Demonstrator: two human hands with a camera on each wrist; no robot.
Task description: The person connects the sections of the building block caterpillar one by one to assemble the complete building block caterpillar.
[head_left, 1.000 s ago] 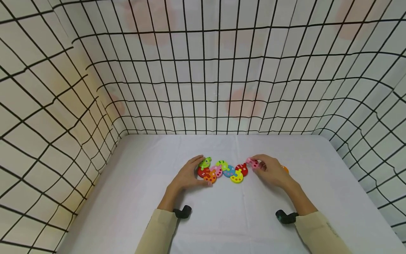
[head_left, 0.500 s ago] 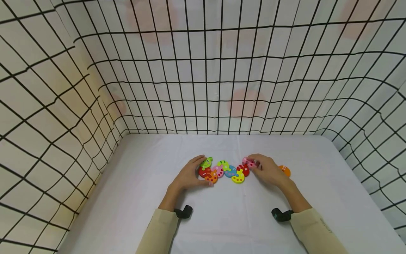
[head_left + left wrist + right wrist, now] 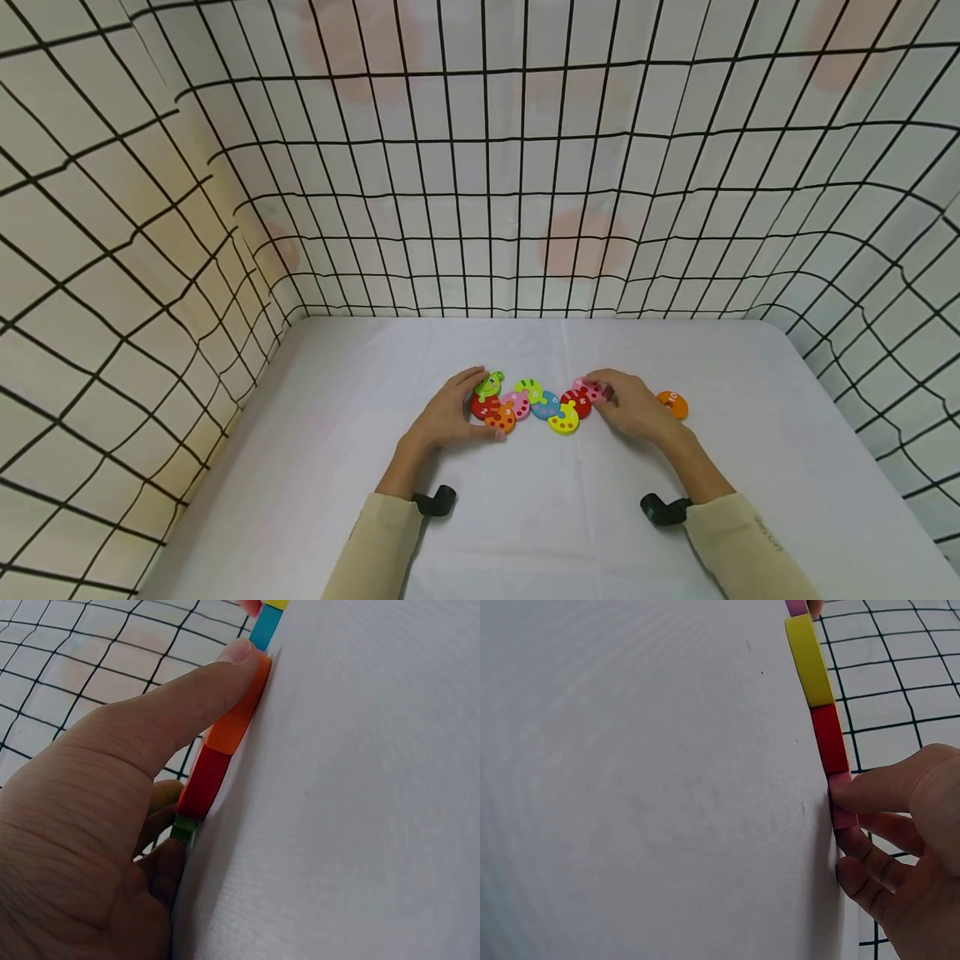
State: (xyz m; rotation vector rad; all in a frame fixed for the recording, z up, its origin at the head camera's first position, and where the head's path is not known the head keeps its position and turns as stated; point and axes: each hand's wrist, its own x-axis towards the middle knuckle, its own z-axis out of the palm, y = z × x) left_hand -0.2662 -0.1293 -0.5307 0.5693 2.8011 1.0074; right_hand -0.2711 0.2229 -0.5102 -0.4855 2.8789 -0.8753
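Note:
A wooden caterpillar puzzle [image 3: 545, 406] lies in a wavy row on the white table, made of several numbered, coloured pieces. My left hand [image 3: 442, 414] holds its left end, with fingers by the green head piece [image 3: 489, 384] and thumb along the orange piece [image 3: 501, 420]. In the left wrist view that thumb [image 3: 202, 690] lies against the orange edge. At the right end, my right hand [image 3: 633, 407] pinches a pink puzzle piece [image 3: 588, 389], which sits against the red piece [image 3: 574, 405]. The right wrist view has the pink edge [image 3: 844, 817] under the thumb, touching red.
A loose orange piece [image 3: 677, 406] lies on the table to the right of the right hand. White cloth covers the tabletop [image 3: 510, 525]. Black wire mesh [image 3: 517, 192] rises at the back and both sides. Each wrist bears a small black camera [image 3: 437, 501].
My right hand has moved left and down, bringing the pink piece from beside the red piece to its upper right edge. The loose orange piece has come into fuller view. My left hand stays put.

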